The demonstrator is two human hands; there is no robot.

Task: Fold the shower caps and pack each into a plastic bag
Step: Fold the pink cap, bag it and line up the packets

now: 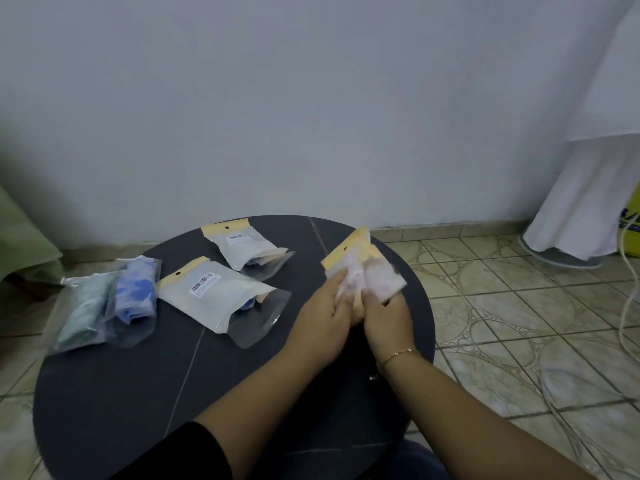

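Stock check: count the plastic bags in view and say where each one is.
5. Two clear bags overlap at the table's left edge; two yellow-topped bags lie mid-table; both hands hold one. None seems hidden.

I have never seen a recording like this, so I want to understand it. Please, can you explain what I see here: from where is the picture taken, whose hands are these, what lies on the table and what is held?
There is no machine here. A person wears one camera on the head, and it looks forward and down, so you see that person's own two arms.

The left hand and the right hand together hold a plastic bag with a yellow top strip above the round dark table. Something pale pink is inside it, probably a folded shower cap; the picture is blurred there. Fingers of both hands curl round the bag's lower end.

On the table lie two white bags with barcode labels. At the left edge lie two clear bags, one with a blue cap and one with a greenish cap.
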